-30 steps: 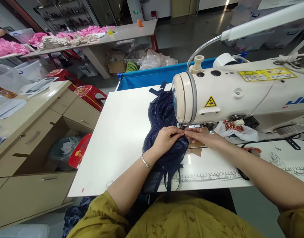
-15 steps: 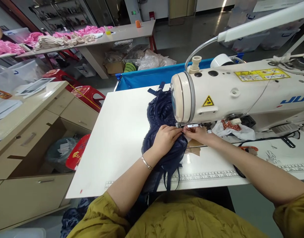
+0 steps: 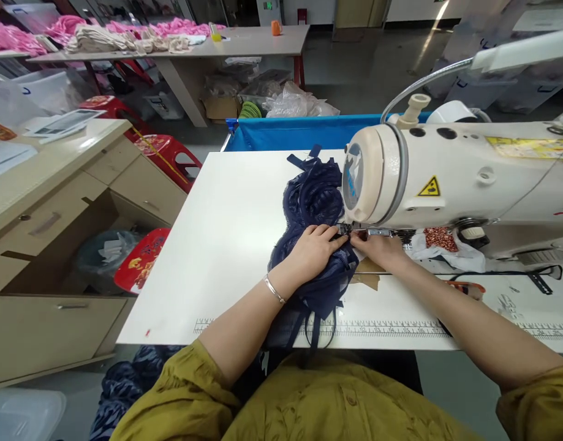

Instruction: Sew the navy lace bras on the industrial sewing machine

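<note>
A dark navy lace garment (image 3: 314, 202) lies bunched on the white sewing table (image 3: 235, 233), running under the head of a cream sewing machine (image 3: 451, 174). My left hand (image 3: 314, 250) rests on the navy fabric, fingers pressed together and pinching it just in front of the presser foot (image 3: 350, 229). My right hand (image 3: 383, 248) meets it from the right, fingers closed on the same fabric edge by the needle. A thin bracelet circles my left wrist. Navy straps (image 3: 315, 324) hang over the table's front edge.
A blue bin (image 3: 290, 131) stands behind the table. Beige cabinets (image 3: 56, 220) with an open compartment and red stools (image 3: 168, 160) are on the left. A far table (image 3: 203, 52) carries pink and cream garments. A printed ruler (image 3: 391, 331) runs along the table's front edge.
The camera view has shifted left and down, so the machine sits further right. Both hands have stayed pinched on the navy fabric at the presser foot, edging slightly toward the needle.
</note>
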Available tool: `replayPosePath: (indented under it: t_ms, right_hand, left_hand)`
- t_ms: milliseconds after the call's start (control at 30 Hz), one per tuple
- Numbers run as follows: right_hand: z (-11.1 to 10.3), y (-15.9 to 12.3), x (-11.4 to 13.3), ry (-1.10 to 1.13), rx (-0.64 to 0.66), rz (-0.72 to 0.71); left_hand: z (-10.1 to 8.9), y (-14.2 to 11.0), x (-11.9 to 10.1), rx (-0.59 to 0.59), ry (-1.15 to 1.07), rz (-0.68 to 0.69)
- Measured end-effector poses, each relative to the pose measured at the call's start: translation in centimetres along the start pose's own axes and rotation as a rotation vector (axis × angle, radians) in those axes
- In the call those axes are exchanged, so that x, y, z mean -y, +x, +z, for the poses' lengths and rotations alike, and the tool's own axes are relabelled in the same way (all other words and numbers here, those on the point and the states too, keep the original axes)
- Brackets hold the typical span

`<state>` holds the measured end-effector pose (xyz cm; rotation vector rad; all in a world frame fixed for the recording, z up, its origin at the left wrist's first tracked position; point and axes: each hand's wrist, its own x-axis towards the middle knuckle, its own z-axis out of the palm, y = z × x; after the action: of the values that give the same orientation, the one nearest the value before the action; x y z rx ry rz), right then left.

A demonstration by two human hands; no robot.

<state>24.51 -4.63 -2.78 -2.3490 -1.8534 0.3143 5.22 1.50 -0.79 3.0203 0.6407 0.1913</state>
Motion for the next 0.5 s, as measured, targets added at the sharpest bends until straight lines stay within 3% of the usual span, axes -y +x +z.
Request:
replayPosePath:
  t_ms: [67, 133, 333, 500]
  right_hand:
    - [0.1, -0.1, 0.4, -0.200, -0.054, 0.048]
    - [0.2, 0.0, 0.5, -0.254, -0.079, 0.063]
    - [-0.3, 0.3, 1.2, -0.220, -0.102, 0.103]
    - [-0.1, 0.5, 0.9, -0.143, -0.070, 0.030]
  left_hand:
    - [0.1, 0.1, -0.2, -0.001, 0.032, -0.008]
    - [0.1, 0.1, -0.4, 0.000, 0.049, -0.009]
    - [0.0, 0.2, -0.7, 0.017, 0.104, -0.013]
    - [-0.1, 0.6, -1.0, 0.025, 0.125, -0.030]
